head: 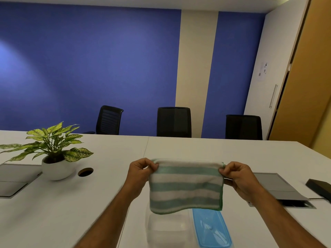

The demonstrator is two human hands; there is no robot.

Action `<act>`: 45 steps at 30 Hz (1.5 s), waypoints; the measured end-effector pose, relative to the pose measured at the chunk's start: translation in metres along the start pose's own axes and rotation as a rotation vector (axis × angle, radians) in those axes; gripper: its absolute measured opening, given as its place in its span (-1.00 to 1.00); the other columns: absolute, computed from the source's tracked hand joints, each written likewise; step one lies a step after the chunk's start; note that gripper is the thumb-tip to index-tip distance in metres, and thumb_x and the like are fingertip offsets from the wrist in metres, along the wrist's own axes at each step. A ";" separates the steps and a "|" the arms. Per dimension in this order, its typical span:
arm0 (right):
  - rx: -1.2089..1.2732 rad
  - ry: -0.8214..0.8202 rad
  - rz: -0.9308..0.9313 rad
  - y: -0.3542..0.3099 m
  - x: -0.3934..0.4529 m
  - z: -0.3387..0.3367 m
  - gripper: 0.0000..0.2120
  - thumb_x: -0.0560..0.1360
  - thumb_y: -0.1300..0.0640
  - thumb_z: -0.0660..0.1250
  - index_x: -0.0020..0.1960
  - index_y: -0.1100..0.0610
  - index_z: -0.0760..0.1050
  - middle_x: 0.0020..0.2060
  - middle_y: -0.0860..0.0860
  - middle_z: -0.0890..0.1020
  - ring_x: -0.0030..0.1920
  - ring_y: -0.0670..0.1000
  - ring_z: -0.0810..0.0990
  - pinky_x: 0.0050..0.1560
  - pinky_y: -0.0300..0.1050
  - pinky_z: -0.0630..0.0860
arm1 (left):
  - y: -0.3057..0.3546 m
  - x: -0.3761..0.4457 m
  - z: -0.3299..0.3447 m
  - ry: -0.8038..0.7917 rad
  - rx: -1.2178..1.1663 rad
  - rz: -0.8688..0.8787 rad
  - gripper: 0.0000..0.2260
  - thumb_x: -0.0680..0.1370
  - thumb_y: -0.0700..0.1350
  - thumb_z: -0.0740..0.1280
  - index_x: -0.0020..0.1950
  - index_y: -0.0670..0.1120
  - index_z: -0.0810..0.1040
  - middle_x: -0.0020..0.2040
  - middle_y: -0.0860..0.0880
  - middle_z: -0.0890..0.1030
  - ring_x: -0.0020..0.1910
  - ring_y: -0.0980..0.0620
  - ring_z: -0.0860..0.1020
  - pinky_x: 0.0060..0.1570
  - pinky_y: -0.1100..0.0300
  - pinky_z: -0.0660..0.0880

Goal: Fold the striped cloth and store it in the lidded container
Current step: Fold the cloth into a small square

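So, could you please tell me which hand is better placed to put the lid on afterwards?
Right hand, probably: the blue lid lies right of the clear container, on its side. Both hands now pinch the striped cloth.

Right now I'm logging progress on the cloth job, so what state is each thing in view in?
striped cloth: held up off the table, hanging, top corners pinched
left hand: pinches the cloth's top left corner
right hand: pinches the cloth's top right corner
clear container: open, nothing visible inside
blue lid: off, lying beside the container
potted plant: upright on the table
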State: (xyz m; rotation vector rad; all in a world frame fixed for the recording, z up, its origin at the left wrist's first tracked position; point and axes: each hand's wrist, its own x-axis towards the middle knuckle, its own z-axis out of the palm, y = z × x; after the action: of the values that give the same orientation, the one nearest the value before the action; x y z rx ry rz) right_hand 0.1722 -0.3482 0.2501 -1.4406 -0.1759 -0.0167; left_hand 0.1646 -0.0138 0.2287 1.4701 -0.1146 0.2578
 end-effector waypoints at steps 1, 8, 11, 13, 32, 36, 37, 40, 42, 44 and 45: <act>-0.016 0.009 0.004 -0.001 -0.002 0.003 -0.56 -0.01 -0.05 0.70 -0.44 0.20 0.55 -0.30 0.10 0.67 -0.23 0.08 0.67 -0.31 -0.07 0.64 | 0.001 0.000 0.001 0.004 -0.018 -0.013 -0.72 0.54 -0.36 0.36 -0.33 -0.13 0.67 -0.18 -0.05 0.67 -0.10 -0.11 0.59 -0.27 0.13 0.59; -0.161 -0.037 0.015 -0.002 -0.004 0.009 -0.81 0.46 0.40 0.36 -0.04 0.19 0.66 0.00 0.10 0.66 -0.01 0.16 0.65 -0.09 0.09 0.65 | 0.003 -0.003 0.005 -0.050 0.055 -0.057 -0.84 0.53 -0.30 0.40 0.05 -0.12 0.71 0.05 0.00 0.69 0.09 -0.11 0.63 -0.08 0.09 0.65; -0.203 0.012 0.033 -0.001 -0.002 0.010 -0.79 0.36 0.45 0.44 -0.18 0.17 0.69 -0.18 0.09 0.72 -0.12 0.13 0.66 -0.19 -0.09 0.65 | 0.005 -0.005 0.004 -0.140 0.164 -0.080 -0.70 0.43 -0.32 0.51 0.11 -0.08 0.67 0.12 -0.01 0.62 0.05 -0.15 0.63 -0.12 0.12 0.67; -0.215 0.053 0.040 0.000 0.000 0.009 -0.76 0.38 0.47 0.41 -0.27 0.17 0.69 -0.29 0.06 0.72 -0.17 0.11 0.65 -0.28 -0.20 0.63 | 0.006 -0.006 0.004 -0.135 0.205 -0.075 -0.83 0.43 -0.33 0.51 -0.03 -0.14 0.72 0.02 -0.05 0.66 0.02 -0.13 0.63 -0.12 0.18 0.66; -0.184 -0.129 0.158 0.011 -0.007 -0.009 -0.49 0.41 0.56 0.29 0.19 0.07 0.57 0.21 0.18 0.58 0.03 0.14 0.62 0.02 0.14 0.62 | -0.009 -0.013 -0.006 -0.392 0.348 -0.135 -0.28 0.36 -0.33 0.56 0.40 0.13 0.41 0.32 0.03 0.41 0.16 -0.10 0.55 -0.06 0.04 0.68; -0.214 -0.247 0.195 0.017 -0.008 -0.012 -0.23 0.30 0.49 0.47 0.36 -0.07 0.41 0.25 0.07 0.52 0.18 0.19 0.57 0.00 0.14 0.63 | -0.009 -0.013 -0.004 -0.448 0.329 -0.194 -0.16 0.34 -0.33 0.57 0.46 0.17 0.31 0.33 0.06 0.37 0.20 -0.10 0.52 -0.09 -0.02 0.68; -0.216 -0.271 0.209 0.019 -0.008 -0.013 -0.17 0.28 0.48 0.50 0.39 -0.10 0.37 0.26 0.04 0.49 0.20 0.18 0.56 0.03 0.16 0.62 | -0.009 -0.012 -0.005 -0.456 0.333 -0.201 -0.14 0.33 -0.32 0.58 0.47 0.18 0.30 0.34 0.06 0.36 0.22 -0.10 0.51 -0.07 -0.04 0.68; -0.204 -0.324 0.230 0.023 -0.008 -0.016 -0.05 0.20 0.43 0.56 0.42 -0.15 0.30 0.31 -0.13 0.41 0.25 0.15 0.53 0.17 0.27 0.55 | -0.010 -0.011 -0.009 -0.486 0.320 -0.232 -0.09 0.31 -0.32 0.59 0.50 0.19 0.26 0.37 0.04 0.35 0.25 -0.11 0.50 -0.03 -0.08 0.67; -0.153 -0.342 0.232 0.026 -0.008 -0.018 0.02 0.11 0.36 0.62 0.43 -0.14 0.29 0.35 -0.15 0.38 0.27 0.13 0.54 0.22 0.27 0.52 | -0.010 -0.012 -0.011 -0.504 0.287 -0.256 -0.08 0.31 -0.33 0.59 0.51 0.18 0.25 0.38 0.02 0.35 0.27 -0.13 0.49 0.00 -0.11 0.66; -0.089 -0.350 0.230 0.030 -0.008 -0.020 0.07 0.03 0.30 0.68 0.43 -0.11 0.30 0.38 -0.10 0.37 0.28 0.14 0.55 0.24 0.22 0.52 | -0.010 -0.012 -0.013 -0.507 0.245 -0.272 -0.09 0.32 -0.36 0.57 0.51 0.17 0.25 0.39 0.01 0.35 0.28 -0.14 0.49 0.03 -0.15 0.65; -0.056 -0.348 0.228 0.031 -0.008 -0.020 0.07 0.03 0.31 0.68 0.43 -0.09 0.31 0.40 -0.06 0.37 0.28 0.14 0.56 0.24 0.21 0.53 | -0.011 -0.012 -0.015 -0.505 0.219 -0.281 -0.10 0.32 -0.38 0.56 0.51 0.16 0.26 0.39 0.00 0.35 0.29 -0.15 0.49 0.04 -0.17 0.64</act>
State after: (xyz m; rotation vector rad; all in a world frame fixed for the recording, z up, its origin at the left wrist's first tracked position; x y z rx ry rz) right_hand 0.1704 -0.3650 0.2160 -1.5050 -0.2966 0.4201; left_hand 0.1547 -0.0015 0.2140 1.7230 -0.2903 -0.3436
